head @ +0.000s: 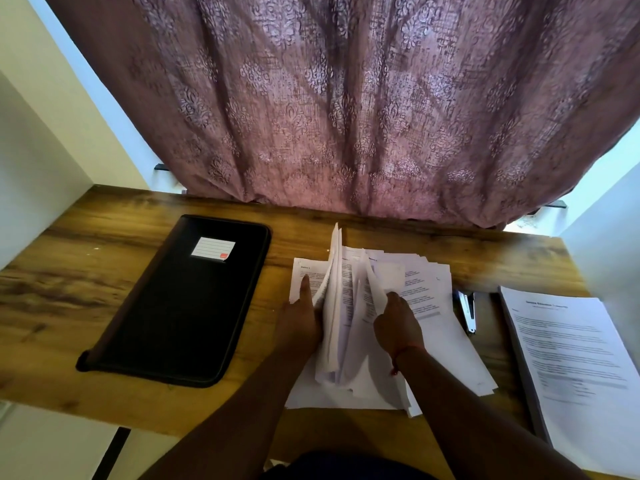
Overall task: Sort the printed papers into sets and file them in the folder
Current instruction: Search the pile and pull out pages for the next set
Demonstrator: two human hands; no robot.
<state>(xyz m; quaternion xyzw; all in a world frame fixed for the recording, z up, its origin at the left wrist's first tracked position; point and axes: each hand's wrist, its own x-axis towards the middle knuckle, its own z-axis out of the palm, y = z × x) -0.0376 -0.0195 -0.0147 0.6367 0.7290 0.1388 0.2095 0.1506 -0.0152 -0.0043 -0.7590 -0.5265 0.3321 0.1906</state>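
Forearms came in from the bottom edge, both hands working the loose printed papers (426,327) at the middle of the wooden desk (86,271). Left hand (301,317) lay flat with straight fingers, pressing the left-hand sheets down, likely to keep them from sliding. Right hand (398,320) pinched a lifted bunch of sheets (341,306), standing them up on edge between the hands, probably to leaf through and pick out a set. Black folder (183,303) lay closed, well left of the papers, nothing filed in it that I could see. Stapler (467,311) lay just right of the loose pile, handy for binding. A neat stack (571,368) sat at far right, apparently set apart. Curtain (346,98) hung behind.
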